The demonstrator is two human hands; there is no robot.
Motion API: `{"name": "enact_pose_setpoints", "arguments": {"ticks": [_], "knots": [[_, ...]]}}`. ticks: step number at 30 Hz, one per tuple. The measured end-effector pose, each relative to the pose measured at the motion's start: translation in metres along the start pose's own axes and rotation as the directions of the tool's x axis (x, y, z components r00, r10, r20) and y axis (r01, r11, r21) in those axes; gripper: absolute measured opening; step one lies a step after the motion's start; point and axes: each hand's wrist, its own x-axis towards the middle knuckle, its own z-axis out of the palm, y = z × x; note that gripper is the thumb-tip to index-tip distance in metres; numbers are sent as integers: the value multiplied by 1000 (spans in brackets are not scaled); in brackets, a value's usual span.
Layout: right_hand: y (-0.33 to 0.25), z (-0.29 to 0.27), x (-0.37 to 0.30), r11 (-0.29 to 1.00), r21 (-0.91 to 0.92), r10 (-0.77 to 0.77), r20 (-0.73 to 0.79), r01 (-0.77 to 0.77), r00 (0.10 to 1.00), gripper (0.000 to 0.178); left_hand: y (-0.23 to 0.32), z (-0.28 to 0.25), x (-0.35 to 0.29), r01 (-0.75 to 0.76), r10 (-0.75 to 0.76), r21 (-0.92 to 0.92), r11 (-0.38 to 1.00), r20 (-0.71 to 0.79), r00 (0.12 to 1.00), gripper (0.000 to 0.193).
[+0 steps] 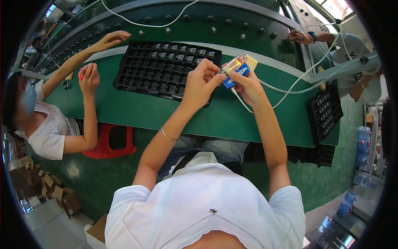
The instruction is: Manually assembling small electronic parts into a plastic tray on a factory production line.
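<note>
Over the green table, my right hand (248,86) is wrapped around a small blue handheld device (238,77) with a clear, lit-looking housing on top. A thin white cable hangs below it. My left hand (202,84) is closed in a pinch at the device's left end, and the fingers hide whatever small piece is between them. Just left of my hands lies a black moulded tray (153,69) with rows of pockets. Small metal-and-dark parts, like little motors (181,55), stand in its far rows. Behind the device lies a pale yellow block or pad (251,62).
Beyond the table, a dark green conveyor belt (195,31) carries spaced small parts. A co-worker (47,120) on the left holds a red device (84,72) and reaches toward the belt. Another person's hand (302,37) is at the right. White cables (298,81) cross there, near another black tray (324,112).
</note>
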Motion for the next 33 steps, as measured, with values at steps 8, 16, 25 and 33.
{"name": "enact_pose_setpoints", "arguments": {"ticks": [8, 16, 25, 33], "knots": [[-20, -45, -12, 950, -291, -199, -285, 114, 938, 37, -2, -84, 34, 88, 164, 833, 547, -210, 964, 30], [-11, -61, -10, 483, -876, -528, -307, -18, 792, 44, -19, -101, 52, 183, 136, 966, 181, -209, 968, 36], [0, -51, -13, 348, -937, -647, -270, -38, 713, 51, -29, -104, 68, 252, 116, 964, 78, -260, 959, 37], [7, -54, -4, 277, -960, -675, -217, -31, 705, 57, -38, -106, 76, 205, 123, 969, 141, -222, 967, 23]]}}
